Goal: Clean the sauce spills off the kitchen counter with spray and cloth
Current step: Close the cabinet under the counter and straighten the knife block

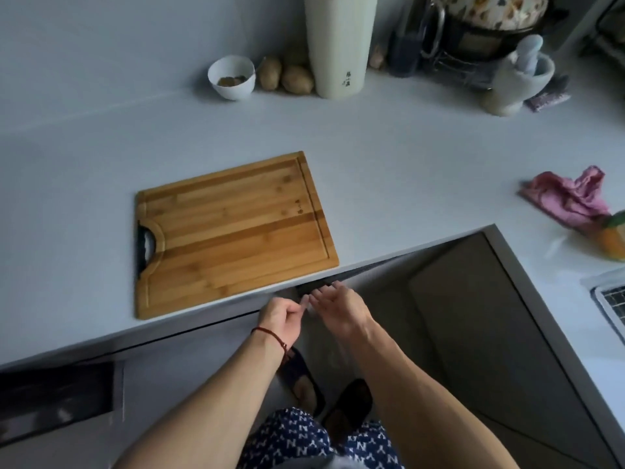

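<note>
A crumpled pink cloth (pixel 568 198) lies on the white counter (pixel 406 157) at the right. Just past it, at the frame's right edge, stands a spray bottle (pixel 614 238) with orange liquid, only partly in view. Both hands hang in front of the counter's front edge, below its surface. My left hand (pixel 282 319), with a red cord on the wrist, has curled fingers and pinches something small and pale at the fingertips of my right hand (pixel 338 308). The right hand's fingers are relaxed and hold nothing. I see no sauce on the counter.
A bamboo cutting board (pixel 230 231) lies near the front edge. At the back stand a white bowl (pixel 231 77), potatoes (pixel 287 77), a tall cream container (pixel 338 45) and a stone mortar with pestle (pixel 521 79). A sink corner (pixel 608 299) shows at the right.
</note>
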Demonstrator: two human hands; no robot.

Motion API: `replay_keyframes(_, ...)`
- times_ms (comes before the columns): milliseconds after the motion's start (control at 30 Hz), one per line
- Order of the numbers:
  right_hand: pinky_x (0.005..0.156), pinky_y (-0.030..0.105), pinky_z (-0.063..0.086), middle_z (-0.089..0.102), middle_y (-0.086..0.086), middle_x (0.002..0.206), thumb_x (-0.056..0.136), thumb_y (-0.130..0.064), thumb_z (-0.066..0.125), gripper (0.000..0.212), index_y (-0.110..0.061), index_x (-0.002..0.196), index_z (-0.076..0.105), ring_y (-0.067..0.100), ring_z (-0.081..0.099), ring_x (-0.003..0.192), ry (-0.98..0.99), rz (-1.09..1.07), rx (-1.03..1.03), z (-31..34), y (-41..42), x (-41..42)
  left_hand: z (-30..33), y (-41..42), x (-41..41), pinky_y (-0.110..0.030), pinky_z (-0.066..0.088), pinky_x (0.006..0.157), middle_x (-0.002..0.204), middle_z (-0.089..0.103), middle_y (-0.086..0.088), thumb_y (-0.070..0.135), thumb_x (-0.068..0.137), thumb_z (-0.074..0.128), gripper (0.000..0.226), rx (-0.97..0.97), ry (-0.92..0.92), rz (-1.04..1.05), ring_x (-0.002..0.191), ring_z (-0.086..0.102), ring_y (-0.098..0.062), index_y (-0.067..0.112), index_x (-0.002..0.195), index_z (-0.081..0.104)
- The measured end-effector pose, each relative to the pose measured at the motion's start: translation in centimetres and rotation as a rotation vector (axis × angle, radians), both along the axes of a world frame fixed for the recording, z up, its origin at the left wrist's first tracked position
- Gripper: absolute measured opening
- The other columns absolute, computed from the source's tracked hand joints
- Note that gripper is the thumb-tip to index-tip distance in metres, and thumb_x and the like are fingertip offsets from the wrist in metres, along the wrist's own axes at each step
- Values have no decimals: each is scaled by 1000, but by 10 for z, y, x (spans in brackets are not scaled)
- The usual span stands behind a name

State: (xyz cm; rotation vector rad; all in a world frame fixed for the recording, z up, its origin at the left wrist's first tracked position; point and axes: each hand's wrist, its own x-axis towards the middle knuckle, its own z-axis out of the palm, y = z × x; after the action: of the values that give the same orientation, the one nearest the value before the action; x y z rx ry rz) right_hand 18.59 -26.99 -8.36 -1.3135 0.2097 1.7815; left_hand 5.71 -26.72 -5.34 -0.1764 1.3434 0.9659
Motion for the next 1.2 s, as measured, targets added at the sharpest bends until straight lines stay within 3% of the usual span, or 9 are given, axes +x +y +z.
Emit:
replay_keyframes(67,120,54,38,63,25,118,104,3,32,30,-3,122,55,36,65,111,49,21,47,-6,9,-5,12,7,-3,-48,37,117,102,52,-17,-27,87,28,37,53,-43,-6,103,57,-32,-1,93,53)
replay_keyframes(133,120,52,36,59,25,142,96,10,35,49,0,144,47,39,57,132,77,48,83,-14,18,-7,16,9,-8,-48,35,117,120,56,-25,-26,88,21,44,39,-133,105,119,52,-35,-10,113,54)
replay_keyframes(200,115,46,39,57,26,136,90,18,35,52,6,139,50,39,59,122,89,71,66,-14,24,-9,17,10,-10,-51,35,115,130,53,-31,-24,88,16,52,50,-180,111,131,47,-41,-15,129,48)
replay_keyframes(367,86,37,52,59,21,103,79,21,34,43,0,108,58,31,61,90,64,108,3,1,31,-4,16,14,-10,-50,39,110,138,54,-29,-24,87,16,56,-9,-171,108,135,46,-40,-11,130,49)
replay_keyframes(500,87,36,48,64,17,96,88,16,36,34,-2,99,62,28,63,88,94,192,0,13,26,1,23,6,-7,-46,43,108,134,56,-27,-24,87,19,58,-39,-129,-70,129,52,-37,-9,136,46)
replay_keyframes(633,113,45,39,63,16,134,104,-2,41,29,-6,128,56,27,63,118,70,262,2,32,12,25,48,1,-3,-51,51,99,121,65,-28,-16,90,32,43,-60,-93,-439,112,64,-40,-3,123,56)
replay_keyframes(767,91,48,57,72,22,119,101,-10,55,30,5,125,64,38,70,107,-110,426,111,81,-3,65,73,13,0,-53,58,88,120,65,-24,-3,93,46,32,-10,3,-708,108,66,-40,1,120,62)
replay_keyframes(933,108,51,52,75,18,119,102,-6,52,28,-5,128,63,36,72,113,-396,392,261,135,32,101,110,77,26,-51,59,91,114,70,-16,11,99,55,19,258,155,-839,103,71,-34,9,114,66)
replay_keyframes(1200,89,44,60,78,19,101,103,-3,51,22,-3,112,71,32,77,93,-782,299,311,169,117,121,156,191,59,-41,61,88,109,70,1,24,88,62,24,640,550,-1021,100,68,-16,22,111,67)
